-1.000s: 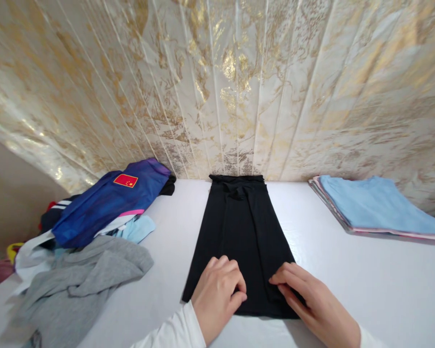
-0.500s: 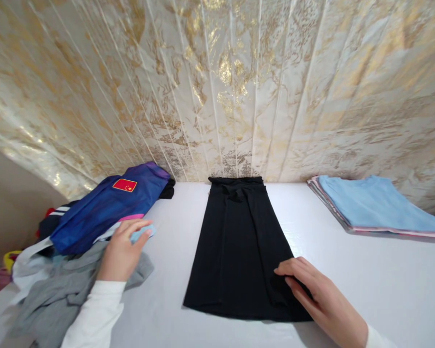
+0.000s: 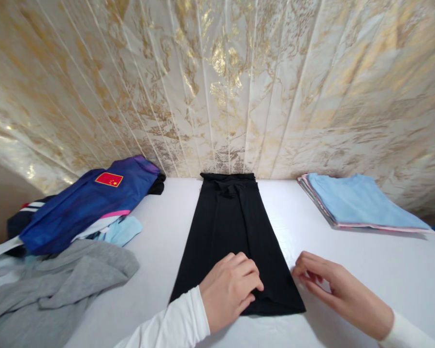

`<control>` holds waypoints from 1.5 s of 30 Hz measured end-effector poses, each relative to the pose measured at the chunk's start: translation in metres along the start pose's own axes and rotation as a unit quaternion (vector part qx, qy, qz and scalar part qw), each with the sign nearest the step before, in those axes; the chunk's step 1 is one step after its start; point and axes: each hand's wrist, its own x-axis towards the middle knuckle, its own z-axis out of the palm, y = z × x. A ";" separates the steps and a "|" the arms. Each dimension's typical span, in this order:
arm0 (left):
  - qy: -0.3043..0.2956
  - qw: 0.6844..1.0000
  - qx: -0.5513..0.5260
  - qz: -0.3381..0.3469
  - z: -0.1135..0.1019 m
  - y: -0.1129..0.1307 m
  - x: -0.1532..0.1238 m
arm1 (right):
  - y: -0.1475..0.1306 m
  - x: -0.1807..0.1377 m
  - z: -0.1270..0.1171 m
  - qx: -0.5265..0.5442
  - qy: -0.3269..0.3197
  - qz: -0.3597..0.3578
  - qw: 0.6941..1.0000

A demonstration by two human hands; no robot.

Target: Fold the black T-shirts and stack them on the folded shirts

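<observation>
A black garment [image 3: 226, 227] lies flat and lengthwise on the white surface, its narrow end against the backdrop and its wide hem toward me. My left hand [image 3: 234, 290] is over its lower middle, fingers bent and closed down at the cloth; what may be between them is hidden. By the lower right edge of the garment is my right hand [image 3: 339, 290], with thumb and fingertips closed together at the cloth's side. A soft raised fold runs down the garment's right half. Its top end looks bunched.
At the left, a loose pile holds a blue jersey [image 3: 90, 203] with a red flag patch, a light blue cloth [image 3: 125, 231] and a grey garment [image 3: 83, 275]. Folded clothes lie stacked at the right, a light blue shirt [image 3: 355, 200] on top. A gold-patterned curtain [image 3: 224, 96] hangs behind.
My left hand has left the pile and the light blue cloth and come right, over the black garment. My right hand has shifted slightly outward to the garment's edge. The view has turned slightly.
</observation>
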 end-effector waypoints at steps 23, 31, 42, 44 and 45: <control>-0.005 0.999 0.016 0.041 0.011 0.006 -0.002 | -0.008 -0.009 0.013 -0.037 -0.090 0.012 0.995; -0.063 0.995 -0.031 0.075 -0.013 -0.014 -0.013 | 0.014 0.017 0.036 -0.106 0.145 -0.144 0.973; -0.071 0.980 0.081 0.167 -0.001 -0.032 0.010 | 0.025 0.064 0.002 -0.139 0.084 -0.171 0.972; -0.069 0.980 0.083 0.169 0.007 -0.034 0.010 | 0.033 0.085 -0.001 -0.153 0.079 -0.178 0.969; -0.068 0.979 0.087 0.172 0.011 -0.035 0.010 | 0.038 0.099 0.001 -0.163 0.071 -0.178 0.968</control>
